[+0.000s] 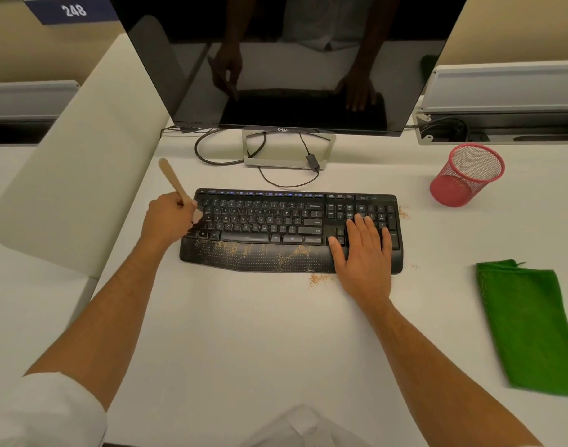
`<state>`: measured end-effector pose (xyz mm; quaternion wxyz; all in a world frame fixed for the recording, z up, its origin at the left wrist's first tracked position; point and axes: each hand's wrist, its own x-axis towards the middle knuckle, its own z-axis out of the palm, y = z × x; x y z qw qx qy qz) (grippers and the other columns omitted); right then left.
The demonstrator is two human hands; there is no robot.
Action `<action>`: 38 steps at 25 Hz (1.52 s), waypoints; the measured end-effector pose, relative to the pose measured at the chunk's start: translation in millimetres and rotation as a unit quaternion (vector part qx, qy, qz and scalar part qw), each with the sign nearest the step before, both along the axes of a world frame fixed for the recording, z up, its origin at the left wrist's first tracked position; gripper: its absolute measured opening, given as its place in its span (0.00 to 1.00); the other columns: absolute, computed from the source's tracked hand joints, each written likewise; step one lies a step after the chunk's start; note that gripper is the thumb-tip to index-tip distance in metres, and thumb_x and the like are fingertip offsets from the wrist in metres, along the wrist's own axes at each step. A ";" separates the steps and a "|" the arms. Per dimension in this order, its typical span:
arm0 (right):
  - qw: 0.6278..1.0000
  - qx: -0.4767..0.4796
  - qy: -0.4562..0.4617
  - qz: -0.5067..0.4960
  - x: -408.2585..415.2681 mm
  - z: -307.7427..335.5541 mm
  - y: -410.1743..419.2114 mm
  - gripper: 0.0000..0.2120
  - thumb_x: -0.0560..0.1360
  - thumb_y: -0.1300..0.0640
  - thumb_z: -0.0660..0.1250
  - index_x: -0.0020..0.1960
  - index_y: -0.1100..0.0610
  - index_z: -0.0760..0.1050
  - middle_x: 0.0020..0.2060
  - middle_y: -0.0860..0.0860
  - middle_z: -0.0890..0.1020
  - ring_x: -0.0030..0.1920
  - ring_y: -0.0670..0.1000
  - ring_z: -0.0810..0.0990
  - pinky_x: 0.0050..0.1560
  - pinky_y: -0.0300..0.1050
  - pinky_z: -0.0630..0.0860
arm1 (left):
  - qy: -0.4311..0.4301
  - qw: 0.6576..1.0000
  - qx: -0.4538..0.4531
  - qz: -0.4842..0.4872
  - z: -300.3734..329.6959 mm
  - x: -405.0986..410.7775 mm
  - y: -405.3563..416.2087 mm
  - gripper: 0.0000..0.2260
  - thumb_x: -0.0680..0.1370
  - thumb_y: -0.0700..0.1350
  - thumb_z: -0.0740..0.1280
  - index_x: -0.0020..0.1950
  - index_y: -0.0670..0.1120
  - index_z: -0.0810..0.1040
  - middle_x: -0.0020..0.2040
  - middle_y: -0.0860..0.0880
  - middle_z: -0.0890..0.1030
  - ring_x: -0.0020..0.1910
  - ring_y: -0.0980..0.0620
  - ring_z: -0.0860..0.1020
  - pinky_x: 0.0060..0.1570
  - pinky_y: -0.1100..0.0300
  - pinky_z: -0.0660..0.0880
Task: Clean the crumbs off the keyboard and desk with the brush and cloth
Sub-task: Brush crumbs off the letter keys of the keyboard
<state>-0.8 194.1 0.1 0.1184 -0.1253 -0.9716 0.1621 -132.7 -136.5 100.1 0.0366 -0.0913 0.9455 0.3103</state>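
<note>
Left hand: the left hand is at the left end of the keyboard; its grip is curled round the wooden handle of the brush; the handle leans up and away to the left; the bristle end comes out under the thumb side and touches the keys at the far left of the board; the forearm reaches in from the lower left, bare below a rolled white sleeve

Right hand: the right hand lies flat, palm down, on the right part of the keyboard; the fingers are straight and a little spread over the arrow keys and the number pad; the heel of the hand is on the wrist rest; it holds nothing; the forearm comes from the lower right

Crumbs: crumbs lie along the wrist rest of the keyboard; a small heap is on the worktop just in front of the board, near the right thumb; some more are beside the right end of the board

Cloth: the green cloth lies on the worktop well to the right, apart from both hands

Behind: a dark monitor stands behind the keyboard; a red mesh cup stands to the right of it
</note>
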 end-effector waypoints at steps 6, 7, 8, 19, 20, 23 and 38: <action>1.000 0.003 0.000 -0.002 -0.2 -0.3 0.1 0.30 0.83 0.39 0.51 0.75 0.57 0.68 0.75 0.54 0.69 0.78 0.53 0.61 0.80 0.56 0.46 | -0.081 0.996 0.010 -0.028 -5.9 8.1 7.7 0.09 0.82 0.46 0.64 0.53 0.40 0.79 0.40 0.43 0.82 0.37 0.45 0.81 0.39 0.50 0.80; 1.000 0.002 -0.001 -0.002 -0.5 -0.2 0.2 0.30 0.83 0.39 0.51 0.75 0.57 0.68 0.75 0.54 0.69 0.78 0.53 0.60 0.80 0.56 0.46 | -0.117 0.992 0.003 -0.037 -1.8 6.7 8.2 0.08 0.81 0.44 0.64 0.53 0.40 0.79 0.40 0.42 0.82 0.36 0.46 0.81 0.35 0.54 0.78; 1.000 0.001 -0.003 -0.001 -0.7 -0.6 0.5 0.30 0.83 0.38 0.51 0.75 0.57 0.68 0.75 0.54 0.69 0.78 0.53 0.60 0.80 0.56 0.46 | -0.142 0.989 0.001 -0.042 1.0 4.5 6.8 0.07 0.81 0.43 0.65 0.53 0.40 0.78 0.41 0.42 0.82 0.35 0.47 0.80 0.33 0.57 0.75; 1.000 0.001 -0.003 -0.001 0.0 1.7 0.2 0.30 0.83 0.39 0.51 0.75 0.57 0.68 0.75 0.54 0.69 0.78 0.53 0.60 0.80 0.56 0.46 | -0.069 0.978 -0.125 -0.151 -6.6 2.0 -13.9 0.11 0.83 0.48 0.62 0.55 0.41 0.78 0.49 0.45 0.79 0.46 0.46 0.75 0.42 0.54 0.68; 1.000 0.000 -0.002 -0.001 0.1 1.5 0.3 0.30 0.83 0.39 0.51 0.75 0.57 0.68 0.75 0.54 0.69 0.78 0.53 0.60 0.80 0.56 0.46 | -0.074 0.971 -0.157 -0.162 -5.0 -0.9 -17.9 0.11 0.83 0.48 0.62 0.53 0.42 0.78 0.47 0.45 0.78 0.45 0.46 0.75 0.43 0.54 0.68; 1.000 -0.002 -0.002 -0.001 0.3 1.4 -0.5 0.30 0.83 0.39 0.51 0.75 0.57 0.68 0.75 0.54 0.69 0.78 0.53 0.60 0.80 0.56 0.46 | -0.094 0.954 -0.224 -0.176 1.0 -7.7 -30.3 0.10 0.82 0.49 0.63 0.50 0.44 0.77 0.46 0.45 0.78 0.45 0.46 0.74 0.43 0.53 0.68; 1.000 0.001 -0.001 0.000 0.6 1.2 0.0 0.30 0.83 0.39 0.51 0.75 0.57 0.68 0.75 0.54 0.69 0.78 0.53 0.61 0.80 0.56 0.47 | -0.074 0.966 -0.109 -0.223 -5.9 -0.6 -32.1 0.11 0.81 0.49 0.65 0.54 0.43 0.81 0.56 0.44 0.80 0.55 0.43 0.77 0.52 0.52 0.70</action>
